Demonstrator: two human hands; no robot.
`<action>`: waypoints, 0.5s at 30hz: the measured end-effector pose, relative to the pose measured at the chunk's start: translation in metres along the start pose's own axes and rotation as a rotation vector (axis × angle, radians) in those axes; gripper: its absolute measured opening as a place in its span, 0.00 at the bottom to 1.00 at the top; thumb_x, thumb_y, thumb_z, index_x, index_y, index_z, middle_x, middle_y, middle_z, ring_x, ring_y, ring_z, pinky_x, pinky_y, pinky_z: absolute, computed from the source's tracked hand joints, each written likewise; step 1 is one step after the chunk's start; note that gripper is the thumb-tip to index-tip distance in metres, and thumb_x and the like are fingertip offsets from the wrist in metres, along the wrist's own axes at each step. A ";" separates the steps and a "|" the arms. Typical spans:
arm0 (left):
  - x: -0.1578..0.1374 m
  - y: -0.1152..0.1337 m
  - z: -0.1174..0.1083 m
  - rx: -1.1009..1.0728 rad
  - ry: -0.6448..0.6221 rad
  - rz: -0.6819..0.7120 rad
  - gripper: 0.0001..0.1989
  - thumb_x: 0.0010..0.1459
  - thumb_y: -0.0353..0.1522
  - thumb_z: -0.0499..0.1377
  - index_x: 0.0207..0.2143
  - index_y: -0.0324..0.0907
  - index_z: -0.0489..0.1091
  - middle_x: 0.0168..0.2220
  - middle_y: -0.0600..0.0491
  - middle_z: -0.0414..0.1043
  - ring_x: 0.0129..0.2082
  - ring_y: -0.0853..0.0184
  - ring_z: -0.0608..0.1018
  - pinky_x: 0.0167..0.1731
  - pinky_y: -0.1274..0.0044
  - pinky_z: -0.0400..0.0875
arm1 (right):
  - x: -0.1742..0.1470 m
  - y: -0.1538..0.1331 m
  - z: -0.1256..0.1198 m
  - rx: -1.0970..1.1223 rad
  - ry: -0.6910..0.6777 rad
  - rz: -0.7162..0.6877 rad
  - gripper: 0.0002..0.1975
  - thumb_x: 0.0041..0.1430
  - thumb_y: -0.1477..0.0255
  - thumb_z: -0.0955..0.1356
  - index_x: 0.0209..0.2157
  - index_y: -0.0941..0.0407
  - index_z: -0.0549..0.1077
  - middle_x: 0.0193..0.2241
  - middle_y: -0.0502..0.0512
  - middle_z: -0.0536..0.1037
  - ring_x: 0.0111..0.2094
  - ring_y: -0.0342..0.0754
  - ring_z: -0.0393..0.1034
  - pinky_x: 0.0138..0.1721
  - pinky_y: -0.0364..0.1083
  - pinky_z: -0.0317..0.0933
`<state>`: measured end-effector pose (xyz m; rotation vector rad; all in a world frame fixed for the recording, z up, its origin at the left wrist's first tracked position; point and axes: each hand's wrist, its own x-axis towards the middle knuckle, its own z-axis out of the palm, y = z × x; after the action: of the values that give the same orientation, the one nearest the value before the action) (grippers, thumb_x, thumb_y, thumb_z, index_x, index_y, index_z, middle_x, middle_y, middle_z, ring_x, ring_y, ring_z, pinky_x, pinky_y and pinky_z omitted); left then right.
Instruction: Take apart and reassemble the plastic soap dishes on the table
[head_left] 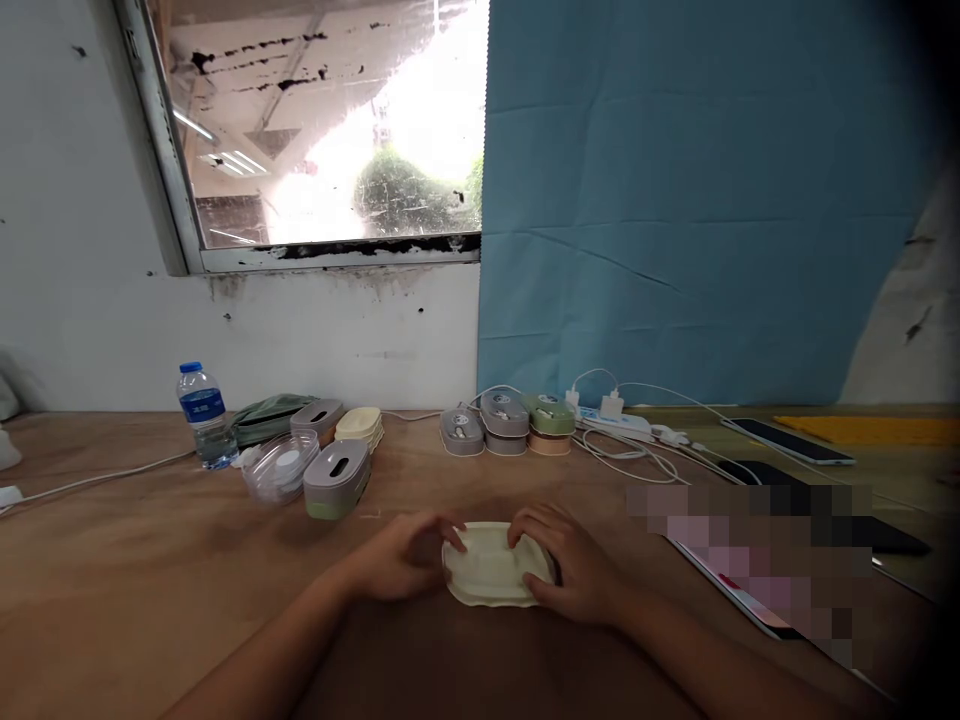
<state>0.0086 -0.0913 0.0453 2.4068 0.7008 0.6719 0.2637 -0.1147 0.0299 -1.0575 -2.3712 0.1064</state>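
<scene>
A pale cream oval lid-like piece (495, 568), thin and wavy at its rim, lies in front of me at the near middle of the table. My left hand (409, 552) grips its left edge, fingertips bent over onto the top. At the right edge, my right hand (574, 565) curls round it, with fingers and thumb on the upper face. A dark gap shows under the piece near my right palm; what is beneath it is mostly hidden. Farther back sits a stack of similar cream pieces (360, 426).
Back left stand a water bottle (204, 420), a clear plastic container (279, 468) and a grey-green oval box (337, 478). Several oval boxes (504, 418) are stacked at the back middle. A power strip (615, 424) with cables and phones (791, 442) lies to the right.
</scene>
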 end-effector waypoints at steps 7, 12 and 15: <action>-0.014 -0.041 -0.047 0.864 0.506 -0.493 0.17 0.51 0.34 0.52 0.44 0.37 0.63 0.39 0.44 0.70 0.43 0.56 0.69 0.45 0.66 0.58 | 0.000 0.008 -0.010 0.094 -0.078 0.081 0.11 0.48 0.69 0.65 0.36 0.55 0.66 0.35 0.55 0.68 0.38 0.51 0.62 0.40 0.48 0.56; -0.019 -0.055 -0.055 0.927 0.385 -0.739 0.18 0.49 0.35 0.54 0.44 0.41 0.63 0.35 0.47 0.73 0.39 0.57 0.72 0.38 0.69 0.60 | -0.002 0.006 -0.009 0.134 -0.145 0.080 0.20 0.46 0.65 0.67 0.42 0.54 0.65 0.43 0.57 0.65 0.44 0.54 0.60 0.45 0.50 0.56; -0.020 -0.053 -0.057 0.904 0.378 -0.741 0.15 0.51 0.32 0.52 0.43 0.44 0.62 0.35 0.50 0.73 0.38 0.60 0.73 0.36 0.73 0.60 | -0.004 0.005 -0.007 0.145 -0.182 0.078 0.26 0.42 0.64 0.69 0.46 0.54 0.63 0.47 0.58 0.62 0.48 0.55 0.58 0.48 0.51 0.54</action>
<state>-0.0566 -0.0450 0.0484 2.4130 2.3012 0.5381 0.2724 -0.1149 0.0330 -1.1104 -2.4391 0.4131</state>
